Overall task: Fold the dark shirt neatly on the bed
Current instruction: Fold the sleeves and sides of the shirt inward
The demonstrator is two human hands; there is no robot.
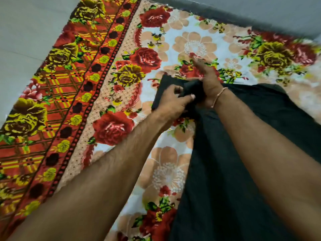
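A big flowery blanket [111, 94] covers the bed [196, 28], with red roses, yellow roses and pale peach flowers on it. Along its left side runs a red band with yellow checks and a row of dark dots. Past the blanket's edges, gray floor [26, 40] shows on the left and at the top right. There is one dark shirt [234, 153], two hands and two bare arms. One thin string band [219, 94] goes round the right wrist. The dark shirt lies on the right part of the bed, on top of the blanket. Its long side runs from the bottom of the view up toward the middle, where it gets narrow and bunched. A flat dark flap sticks out to the left at that far end. The two arms reach over the blanket and the shirt and hide some of both. The left hand [172, 100] is at the bunched end, and its fingers [174, 87] curl and pinch the dark cloth. The right hand [206, 79] is just beside it, touching the same bunch. Its fingers point away and wrap round the cloth, gripping it.
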